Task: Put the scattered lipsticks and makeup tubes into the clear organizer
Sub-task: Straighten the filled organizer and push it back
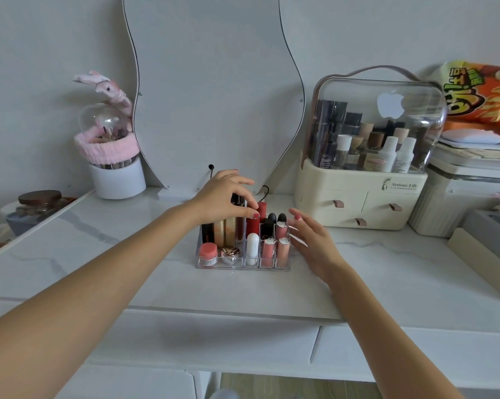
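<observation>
Both forearms reach in from the near edge of the white marble-look table (387, 283), meeting at the clear organizer (243, 267) that stands on it ahead of the person. The left hand (224, 197) hangs over the organizer's back rows with fingers curled downward; its grip closes on a red lipstick (262, 211), thumb and fingertips pinching near the top of the tube where it stands upright in a rear slot. The right hand (312, 240) sits just right of that grip and lower, at the organizer's right wall, its fingers straight and spread, gripping nothing; whether they touch the wall cannot be told.

Directly below the left grip, a second, thicker red tube (252, 226) stands in the organizer, and just right of it two black-capped tubes (271, 221). Nearer the person than the grip, the front rows hold a white tube (252, 249) and pink gloss tubes (274, 250). To the grip's near left lie a small pink-lidded jar (208, 251) and a shiny heart-shaped compact (230, 254) in the front tray, with gold bottles (225, 231) and a dark tube behind them, under the left palm.

Beyond the grip a wavy-edged mirror (214, 96) leans at the wall. Far left of the grip stands a white cup with a pink headband (110, 151) round it; far right, a cream cosmetics case (366, 168) with a clear domed lid and small drawers, and an orange snack bag (482, 96) past it.
</observation>
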